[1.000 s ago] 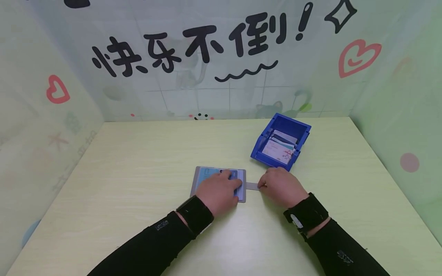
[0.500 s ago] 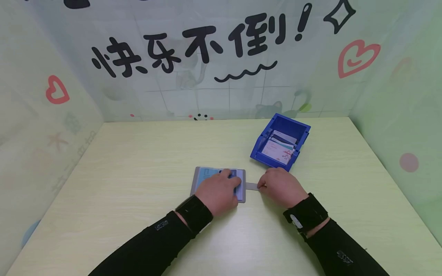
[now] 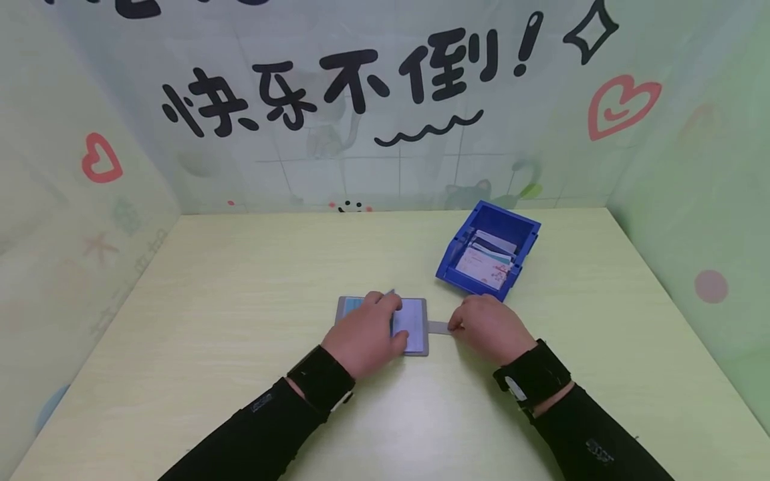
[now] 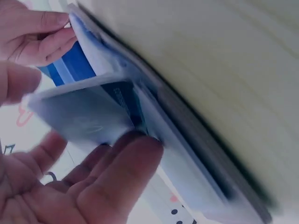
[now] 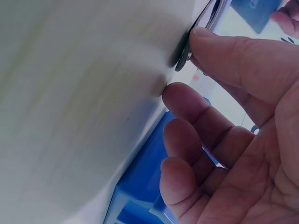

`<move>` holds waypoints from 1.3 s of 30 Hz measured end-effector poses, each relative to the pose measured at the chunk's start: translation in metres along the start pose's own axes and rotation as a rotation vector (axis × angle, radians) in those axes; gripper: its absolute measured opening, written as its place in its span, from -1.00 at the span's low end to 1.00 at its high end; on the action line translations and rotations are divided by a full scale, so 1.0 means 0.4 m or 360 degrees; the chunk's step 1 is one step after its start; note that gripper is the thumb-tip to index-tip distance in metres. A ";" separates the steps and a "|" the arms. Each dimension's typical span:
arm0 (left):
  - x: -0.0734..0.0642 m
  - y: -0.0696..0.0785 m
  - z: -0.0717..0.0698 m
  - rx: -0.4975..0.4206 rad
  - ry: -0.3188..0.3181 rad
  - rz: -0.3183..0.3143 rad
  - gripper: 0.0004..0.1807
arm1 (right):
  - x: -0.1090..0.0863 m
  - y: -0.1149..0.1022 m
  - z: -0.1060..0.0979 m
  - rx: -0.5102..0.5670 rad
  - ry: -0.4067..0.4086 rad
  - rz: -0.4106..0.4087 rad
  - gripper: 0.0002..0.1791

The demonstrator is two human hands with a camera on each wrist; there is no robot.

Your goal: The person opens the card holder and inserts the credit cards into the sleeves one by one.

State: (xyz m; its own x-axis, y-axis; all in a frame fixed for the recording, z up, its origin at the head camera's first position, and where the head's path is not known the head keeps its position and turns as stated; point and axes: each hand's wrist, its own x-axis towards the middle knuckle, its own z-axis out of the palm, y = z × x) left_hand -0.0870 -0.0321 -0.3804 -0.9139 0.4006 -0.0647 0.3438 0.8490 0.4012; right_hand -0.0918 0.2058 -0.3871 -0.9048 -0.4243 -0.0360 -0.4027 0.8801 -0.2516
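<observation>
A grey-edged card holder (image 3: pixel 412 337) lies open on the table, its right half showing a pale purple sleeve. Standing up from it is a clear leaf (image 4: pixel 88 114) with a dark card inside. My left hand (image 3: pixel 363 337) reaches over the holder and holds this leaf amid its curled fingers; whether the thumb presses it is unclear. From the right edge sticks out a grey strap (image 3: pixel 439 327). My right hand (image 3: pixel 490 329) pinches the strap's end between thumb and index finger, while the other fingers (image 5: pixel 180 144) curl loosely by the tabletop.
Just beyond my right hand sits a blue bin (image 3: pixel 445 266), tilted in angle, with several cards (image 3: pixel 483 267) in it. A pale wood table (image 3: pixel 252 267) spreads around, closed in by a printed cloth wall (image 3: pixel 397 180) at the back and sides.
My left hand has lifted off the right half and moved left, raising the leaf with the card and uncovering the purple sleeve. My right hand stays at the strap.
</observation>
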 end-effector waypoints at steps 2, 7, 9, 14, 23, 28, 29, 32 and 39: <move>-0.004 -0.009 -0.008 -0.0042 0.0015 -0.0066 -0.62 | 0.000 -0.001 0.002 0.0005 0.0001 0.0006 -0.94; -0.010 -0.040 -0.023 -0.0023 0.0075 -0.0230 -0.76 | 0.001 -0.004 0.003 0.0011 -0.0015 0.0035 -0.93; -0.013 -0.054 -0.025 0.0020 0.0085 -0.0283 -0.76 | 0.002 -0.004 0.004 0.0005 -0.0017 0.0037 -0.92; -0.018 -0.078 -0.024 0.0153 0.0076 -0.0333 -0.69 | 0.002 -0.005 0.005 -0.0009 -0.0009 0.0017 -0.92; -0.023 -0.091 -0.018 0.0205 0.0053 -0.0230 -0.55 | 0.006 -0.008 0.008 0.0021 -0.0032 0.0060 -0.92; -0.023 -0.092 -0.020 0.0234 0.0056 -0.0203 -0.51 | 0.011 -0.013 0.003 0.0103 -0.0048 0.0102 -0.90; -0.023 -0.091 -0.021 0.0243 0.0077 -0.0194 -0.50 | 0.011 -0.014 0.000 0.0121 -0.0044 0.0120 -0.87; -0.019 -0.091 -0.027 0.0229 0.0153 -0.0169 -0.41 | 0.013 -0.014 -0.013 0.0137 0.0001 0.0153 -0.79; -0.003 -0.094 -0.036 0.0128 0.0257 -0.0185 -0.26 | 0.033 0.001 -0.059 0.0223 0.0255 0.0210 -0.73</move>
State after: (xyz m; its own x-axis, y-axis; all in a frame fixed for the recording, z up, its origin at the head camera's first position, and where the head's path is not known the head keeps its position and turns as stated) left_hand -0.1020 -0.0693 -0.3820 -0.9690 0.2433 0.0437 0.2441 0.9136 0.3251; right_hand -0.1073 0.2056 -0.3649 -0.9631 -0.2588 0.0738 -0.2668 0.8828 -0.3867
